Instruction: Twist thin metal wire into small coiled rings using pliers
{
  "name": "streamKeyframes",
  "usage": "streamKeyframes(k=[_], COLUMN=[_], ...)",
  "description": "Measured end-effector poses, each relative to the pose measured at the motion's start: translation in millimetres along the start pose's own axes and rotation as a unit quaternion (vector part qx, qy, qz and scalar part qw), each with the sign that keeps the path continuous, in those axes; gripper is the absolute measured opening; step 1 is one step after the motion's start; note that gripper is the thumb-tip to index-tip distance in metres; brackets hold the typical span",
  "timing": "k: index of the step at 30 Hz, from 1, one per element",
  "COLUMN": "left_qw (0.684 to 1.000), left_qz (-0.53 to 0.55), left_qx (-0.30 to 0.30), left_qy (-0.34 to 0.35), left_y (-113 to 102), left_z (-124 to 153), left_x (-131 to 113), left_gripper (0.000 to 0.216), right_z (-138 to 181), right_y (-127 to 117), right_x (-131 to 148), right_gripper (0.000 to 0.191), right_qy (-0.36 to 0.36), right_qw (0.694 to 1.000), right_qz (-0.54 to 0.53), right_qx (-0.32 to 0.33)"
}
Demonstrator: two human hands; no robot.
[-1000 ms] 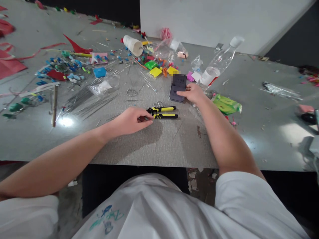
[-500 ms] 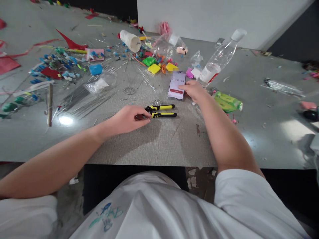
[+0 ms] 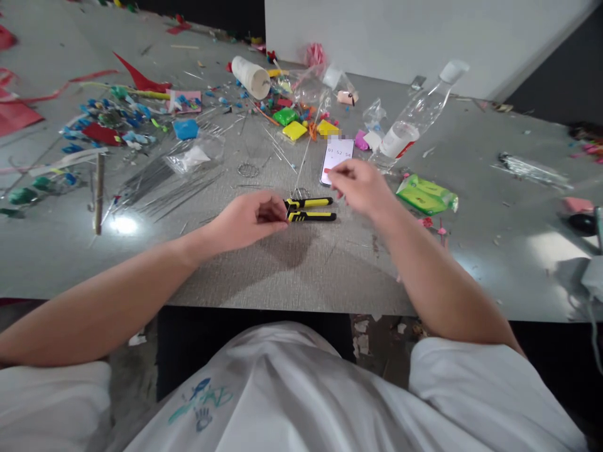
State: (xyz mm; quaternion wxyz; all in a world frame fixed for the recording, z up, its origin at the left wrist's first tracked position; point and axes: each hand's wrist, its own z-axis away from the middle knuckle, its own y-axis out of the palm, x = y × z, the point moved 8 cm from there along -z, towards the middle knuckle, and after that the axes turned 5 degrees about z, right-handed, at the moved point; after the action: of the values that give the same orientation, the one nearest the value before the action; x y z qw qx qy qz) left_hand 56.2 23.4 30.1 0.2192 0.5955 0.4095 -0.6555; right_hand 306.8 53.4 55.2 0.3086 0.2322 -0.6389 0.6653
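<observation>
My left hand [image 3: 257, 216] is closed in a pinch beside the black-and-yellow pliers [image 3: 311, 216], which lie on the table with their head partly hidden by my fingers. From its fingertips a thin metal wire [image 3: 308, 147] slants up and away. My right hand [image 3: 360, 188] hovers in front of the phone [image 3: 338, 157], fingers curled together, with nothing visible in them. The phone lies face up, showing a running timer and a red button partly covered by my fingertips. Just behind the pliers sits a small bent-wire shape [image 3: 298, 193]; a wire ring [image 3: 248, 170] lies farther left.
A clear plastic bottle [image 3: 419, 116] stands at the right behind a green packet [image 3: 428, 194]. Loose straight wires [image 3: 162, 188], a wooden stick [image 3: 98, 194] and blue scraps spread over the left. Yellow clay packs [image 3: 294, 130] and a white roll [image 3: 251, 78] lie at the back.
My right hand has drawn back toward me from the phone screen, its fingers curling. The timer advanced by about a second. A slanting wire now shows above my left hand, which has barely moved.
</observation>
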Motion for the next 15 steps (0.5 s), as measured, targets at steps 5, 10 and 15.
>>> streamKeyframes(k=[5,10,15], left_qw=[0.998,0.998,0.996], left_qz=[0.036,0.001,-0.023], left_qx=[0.042,0.052,0.067], left_qy=[-0.03,-0.047,-0.05], left_y=[8,9,12], left_z=[1,1,2], left_x=[-2,-3,1], left_gripper=[0.027,0.022,0.022], right_z=[61,67,67], right_y=[71,90,95], right_x=[35,29,20], right_gripper=[0.031,0.026,0.022], right_qy=[-0.079,-0.116,-0.13], right_qw=[0.969,0.958,0.946], right_qz=[-0.146,-0.212,-0.258], right_qx=[0.184,0.153,0.146])
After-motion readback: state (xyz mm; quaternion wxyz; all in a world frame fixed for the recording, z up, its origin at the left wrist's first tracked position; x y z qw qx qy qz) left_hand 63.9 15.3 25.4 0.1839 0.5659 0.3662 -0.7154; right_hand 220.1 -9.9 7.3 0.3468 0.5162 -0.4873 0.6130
